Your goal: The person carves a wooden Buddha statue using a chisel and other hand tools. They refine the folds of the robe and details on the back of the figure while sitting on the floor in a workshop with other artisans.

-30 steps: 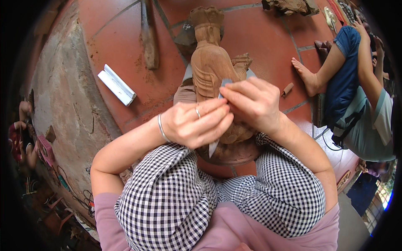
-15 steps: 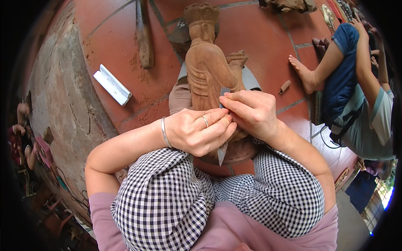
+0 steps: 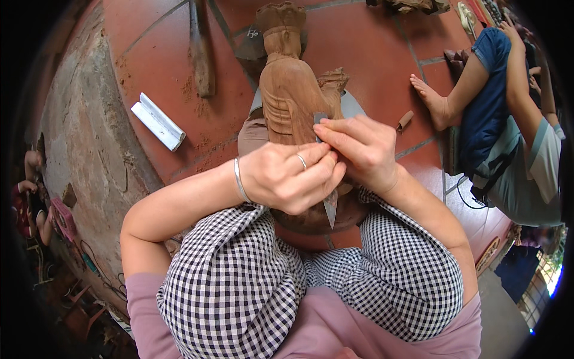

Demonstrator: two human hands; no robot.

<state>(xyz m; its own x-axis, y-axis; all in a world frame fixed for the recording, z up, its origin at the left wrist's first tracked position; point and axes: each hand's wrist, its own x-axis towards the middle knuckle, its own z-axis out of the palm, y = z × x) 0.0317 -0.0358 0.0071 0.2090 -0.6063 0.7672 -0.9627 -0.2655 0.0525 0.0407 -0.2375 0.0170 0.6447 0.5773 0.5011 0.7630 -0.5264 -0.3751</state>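
Note:
A brown carved wooden figure [image 3: 291,81] stretches away from me between my knees, its head at the far end. Over its lower part my two hands meet, closed on a thin grey metal blade [image 3: 330,210]. My right hand [image 3: 365,143] pinches its flat squared upper end between thumb and fingers. Bent and pressed together, the fingers of my left hand [image 3: 290,176] grip the blade's middle. The pointed tip sticks out below the hands, toward me. The stretch between the two ends is hidden by my fingers, so I cannot see how it joins.
A white grooved block [image 3: 158,121] lies on the red tiled floor at left, near a long wooden-ended tool [image 3: 203,66] and wood dust. A stone slab [image 3: 89,113] borders the left. Another person's bare foot [image 3: 435,103] rests at right, beside a small brown piece [image 3: 405,121].
The blade's tip has swung slightly to the right and away from me. Both hands have shifted a little farther from me, still gripping the blade.

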